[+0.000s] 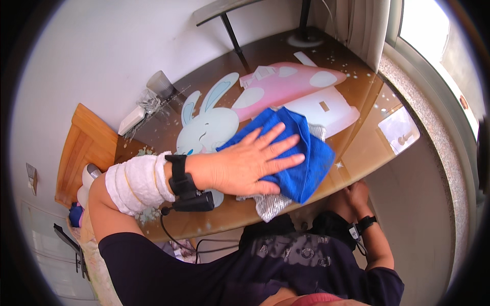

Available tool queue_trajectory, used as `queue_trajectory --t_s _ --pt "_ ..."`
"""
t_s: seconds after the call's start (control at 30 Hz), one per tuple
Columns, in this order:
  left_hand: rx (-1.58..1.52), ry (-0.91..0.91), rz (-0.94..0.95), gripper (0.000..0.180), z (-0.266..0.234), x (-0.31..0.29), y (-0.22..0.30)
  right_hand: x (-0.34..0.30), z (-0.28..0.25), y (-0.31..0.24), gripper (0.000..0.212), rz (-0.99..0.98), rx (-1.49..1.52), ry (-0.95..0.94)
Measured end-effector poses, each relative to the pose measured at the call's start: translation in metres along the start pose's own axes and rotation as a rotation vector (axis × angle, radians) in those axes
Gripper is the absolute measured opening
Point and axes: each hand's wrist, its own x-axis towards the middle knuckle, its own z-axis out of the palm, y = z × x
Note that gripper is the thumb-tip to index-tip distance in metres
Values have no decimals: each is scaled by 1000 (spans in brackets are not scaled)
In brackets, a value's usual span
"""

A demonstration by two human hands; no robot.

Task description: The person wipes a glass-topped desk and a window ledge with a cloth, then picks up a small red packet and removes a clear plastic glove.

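My left hand (255, 162) lies palm down on a folded blue cloth (314, 171), its fingers spread and the thumb toward the table's near edge. Beneath the blue cloth a silvery ribbed cloth (273, 208) sticks out at the near side and the far right. Both cloths rest on the glossy brown table (352, 158), close to its front edge. My right hand (357, 196) is low beside my leg, past the table's edge, away from the cloths. Its fingers are mostly hidden.
The tabletop shows a white rabbit picture (209, 125) and a pink shape. A grey cup (160, 84), a white power strip (131, 120) and bundled cables stand along the wall. A black-legged stand (232, 35) is at the back, a stone windowsill (408, 92) at right. A black cable (176, 241) hangs from my left wrist.
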Motion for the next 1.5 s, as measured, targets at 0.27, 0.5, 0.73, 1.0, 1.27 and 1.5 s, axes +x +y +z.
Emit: queue_trajectory --t_s 0.27,0.5,0.73,1.0,1.27,1.5 --pt "11 -96 -43 74 -14 21 -62 -10 -1 4 23 -56 23 16" --pt "22 -119 -337 69 -32 45 -148 -7 3 15 23 -40 42 31" --pt "-53 -117 -703 76 -49 82 -192 -1 6 28 24 32 142 -36" --pt "-8 -20 -385 79 -30 95 -126 4 5 31 24 -8 192 21" --pt "-414 438 -262 22 -83 48 -69 2 -2 24 22 -59 170 88" --pt "314 1121 -262 32 -197 2 -92 3 -10 21 22 -60 223 60"
